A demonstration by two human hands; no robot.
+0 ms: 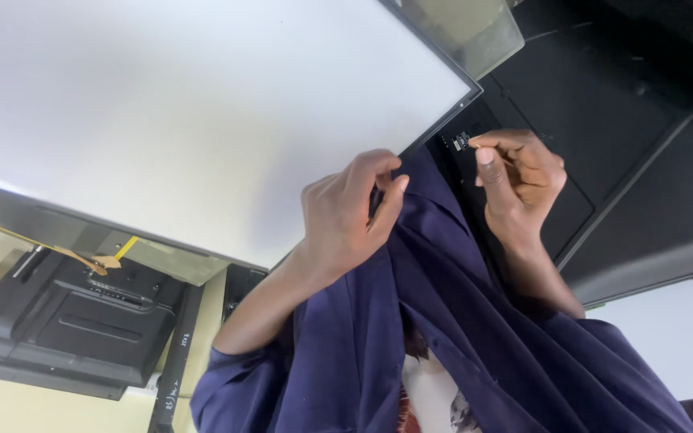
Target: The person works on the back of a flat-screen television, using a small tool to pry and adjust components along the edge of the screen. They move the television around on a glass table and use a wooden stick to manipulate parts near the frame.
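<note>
While the left hand (346,212) curls its fingers around the corner of the white panel (202,112), the right hand (519,180) at three o'clock pinches thumb and forefinger on a small connector (462,142) on the black back cover (603,104).

Lighting is even and fairly bright, the large white panel (202,112) nearly washed out with a soft grey shadow toward its lower edge, dark casings losing detail in shade, focus slightly soft, view tilted, no strong glare.
</note>
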